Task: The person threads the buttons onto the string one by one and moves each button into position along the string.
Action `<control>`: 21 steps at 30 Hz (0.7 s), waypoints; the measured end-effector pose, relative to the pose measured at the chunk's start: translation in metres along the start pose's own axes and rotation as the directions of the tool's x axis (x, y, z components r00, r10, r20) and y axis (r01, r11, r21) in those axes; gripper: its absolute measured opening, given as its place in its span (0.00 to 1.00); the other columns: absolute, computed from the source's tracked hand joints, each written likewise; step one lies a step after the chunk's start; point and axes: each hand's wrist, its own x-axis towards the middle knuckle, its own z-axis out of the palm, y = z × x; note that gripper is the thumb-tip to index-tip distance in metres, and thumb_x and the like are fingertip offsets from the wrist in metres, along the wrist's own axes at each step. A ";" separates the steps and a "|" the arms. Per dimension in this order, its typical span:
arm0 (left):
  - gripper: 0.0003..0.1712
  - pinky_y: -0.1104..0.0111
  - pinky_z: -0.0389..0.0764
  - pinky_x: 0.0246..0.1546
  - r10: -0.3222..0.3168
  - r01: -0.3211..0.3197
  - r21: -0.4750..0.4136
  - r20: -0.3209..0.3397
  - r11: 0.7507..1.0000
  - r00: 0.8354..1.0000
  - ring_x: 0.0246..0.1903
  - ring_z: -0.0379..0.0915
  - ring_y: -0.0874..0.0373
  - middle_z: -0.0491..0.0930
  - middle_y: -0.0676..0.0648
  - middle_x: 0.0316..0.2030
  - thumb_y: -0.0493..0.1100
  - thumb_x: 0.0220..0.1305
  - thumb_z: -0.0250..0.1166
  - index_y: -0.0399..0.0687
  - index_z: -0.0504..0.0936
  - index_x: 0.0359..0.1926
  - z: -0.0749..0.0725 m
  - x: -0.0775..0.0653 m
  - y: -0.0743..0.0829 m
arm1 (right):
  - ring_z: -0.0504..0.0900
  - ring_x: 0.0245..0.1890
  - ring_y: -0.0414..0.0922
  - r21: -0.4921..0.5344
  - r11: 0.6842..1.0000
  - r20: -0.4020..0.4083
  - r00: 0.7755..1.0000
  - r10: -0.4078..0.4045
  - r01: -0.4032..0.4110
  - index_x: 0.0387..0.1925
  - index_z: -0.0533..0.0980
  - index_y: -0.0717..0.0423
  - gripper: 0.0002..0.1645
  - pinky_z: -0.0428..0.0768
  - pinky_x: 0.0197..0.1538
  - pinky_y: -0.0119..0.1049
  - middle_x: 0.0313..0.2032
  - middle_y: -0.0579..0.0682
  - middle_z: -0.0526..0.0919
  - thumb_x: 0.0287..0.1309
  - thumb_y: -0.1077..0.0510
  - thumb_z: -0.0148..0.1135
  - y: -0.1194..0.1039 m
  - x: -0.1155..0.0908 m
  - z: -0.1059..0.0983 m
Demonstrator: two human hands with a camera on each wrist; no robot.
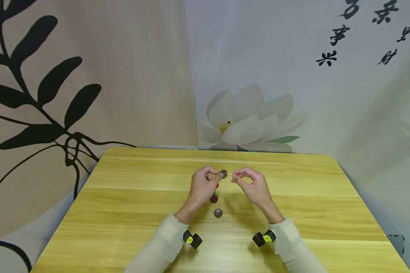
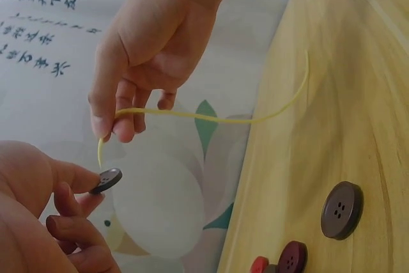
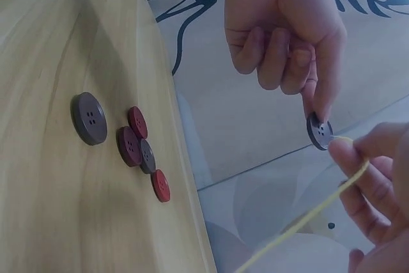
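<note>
Between thumb and fingertips, my left hand point(image 1: 202, 184) pinches a dark grey four-hole button point(image 2: 110, 180) above the table, tilted. My right hand point(image 1: 254, 184) pinches a thin yellow cord point(image 2: 223, 119) close to one end. That short end reaches the button's face near its holes in the right wrist view; whether it passes through a hole I cannot tell. The cord's long tail trails away from the right fingers over the table in the left wrist view.
On the wooden table point(image 1: 140, 227) lie a large grey-brown button point(image 3: 89, 118), a maroon button point(image 3: 130, 146), two red buttons, one nearer the edge point(image 3: 161, 186), and a smaller dark button point(image 3: 147, 156). Printed curtains point(image 1: 140, 76) hang behind the table's far edge.
</note>
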 end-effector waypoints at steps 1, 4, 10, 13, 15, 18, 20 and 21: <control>0.05 0.74 0.59 0.10 0.000 0.000 0.000 0.000 1.000 1.000 0.09 0.59 0.63 0.69 0.53 0.13 0.42 0.64 0.68 0.45 0.83 0.35 0.000 0.000 0.000 | 0.83 0.43 0.46 0.001 1.000 -0.001 1.000 -0.002 0.002 0.37 0.83 0.54 0.02 0.73 0.56 0.54 0.28 0.45 0.87 0.62 0.61 0.66 0.000 0.000 0.000; 0.05 0.74 0.58 0.10 0.004 -0.004 -0.004 0.003 1.000 1.000 0.09 0.58 0.63 0.69 0.52 0.13 0.42 0.64 0.68 0.45 0.83 0.35 0.001 0.000 -0.001 | 0.84 0.42 0.45 0.005 1.000 0.001 1.000 -0.009 0.009 0.37 0.83 0.54 0.02 0.72 0.57 0.54 0.28 0.45 0.86 0.62 0.61 0.66 0.001 0.000 0.001; 0.05 0.74 0.58 0.11 0.007 -0.007 -0.007 0.006 1.000 1.000 0.10 0.57 0.63 0.67 0.53 0.13 0.41 0.63 0.68 0.44 0.84 0.35 0.001 -0.001 0.000 | 0.84 0.40 0.44 0.001 1.000 -0.003 1.000 -0.021 0.021 0.37 0.83 0.57 0.02 0.72 0.56 0.54 0.27 0.45 0.86 0.62 0.63 0.66 0.001 -0.001 0.003; 0.05 0.73 0.57 0.11 0.005 -0.005 -0.005 0.002 1.000 1.000 0.10 0.56 0.64 0.65 0.53 0.13 0.41 0.63 0.68 0.44 0.84 0.35 0.002 -0.002 0.000 | 0.85 0.39 0.43 0.001 1.000 -0.004 1.000 -0.022 0.022 0.37 0.82 0.59 0.03 0.72 0.57 0.55 0.27 0.45 0.86 0.61 0.63 0.66 0.002 -0.002 0.004; 0.05 0.74 0.57 0.11 0.006 -0.006 -0.001 0.000 1.000 1.000 0.10 0.56 0.63 0.65 0.53 0.13 0.41 0.63 0.68 0.44 0.84 0.34 0.002 -0.002 0.000 | 0.85 0.38 0.43 0.004 1.000 -0.004 1.000 -0.022 0.022 0.37 0.82 0.58 0.02 0.72 0.57 0.55 0.27 0.45 0.86 0.61 0.63 0.66 0.003 -0.002 0.005; 0.05 0.74 0.57 0.11 0.007 -0.007 0.002 -0.002 1.000 1.000 0.10 0.56 0.63 0.65 0.53 0.13 0.41 0.63 0.68 0.44 0.84 0.34 0.002 -0.001 0.000 | 0.85 0.37 0.42 0.008 1.000 -0.008 1.000 -0.024 0.024 0.36 0.83 0.55 0.02 0.72 0.57 0.55 0.27 0.45 0.86 0.61 0.64 0.66 0.003 -0.002 0.005; 0.04 0.74 0.57 0.11 0.008 -0.008 0.003 -0.002 1.000 1.000 0.10 0.56 0.63 0.65 0.53 0.13 0.41 0.63 0.68 0.44 0.84 0.34 0.002 -0.001 0.000 | 0.84 0.37 0.43 0.011 1.000 -0.008 1.000 -0.023 0.023 0.36 0.83 0.57 0.02 0.71 0.58 0.54 0.27 0.46 0.86 0.61 0.65 0.66 0.003 -0.002 0.006; 0.04 0.74 0.56 0.11 0.008 -0.008 0.003 -0.002 1.000 1.000 0.10 0.56 0.63 0.65 0.53 0.13 0.41 0.63 0.68 0.44 0.84 0.34 0.002 -0.001 0.000 | 0.84 0.37 0.43 0.012 1.000 -0.008 1.000 -0.021 0.021 0.36 0.83 0.58 0.02 0.71 0.58 0.54 0.27 0.47 0.86 0.60 0.65 0.66 0.002 -0.002 0.006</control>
